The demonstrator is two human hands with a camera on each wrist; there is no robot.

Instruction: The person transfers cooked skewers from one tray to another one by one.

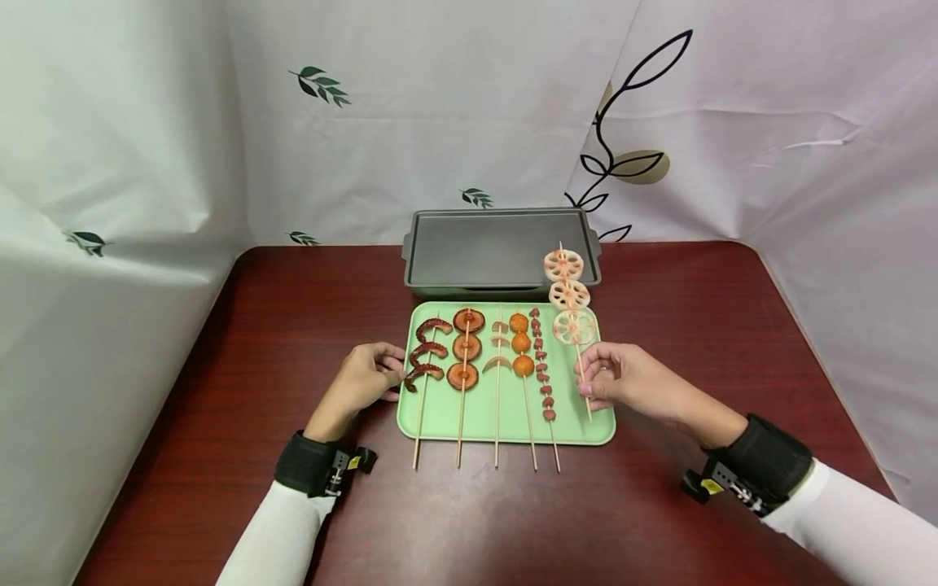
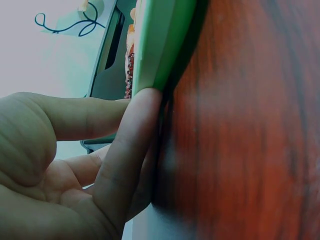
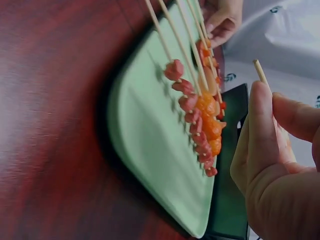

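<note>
My right hand pinches the bare stick of a lotus root skewer between thumb and fingers. Three lotus slices sit on it, over the tray's right side and the grill pan's front edge. The stick's end pokes out past the fingertips in the right wrist view. At its left edge, the green tray is pinched by my left hand, thumb and fingers at the rim. On the tray lie octopus tentacle, mushroom, pale crescent-piece, orange ball and small red meat skewers, side by side.
A dark grey grill pan with side handles stands directly behind the tray. The skewers' stick ends overhang the tray's front edge. White leaf-printed cloth surrounds the dark red wooden table at the back and sides.
</note>
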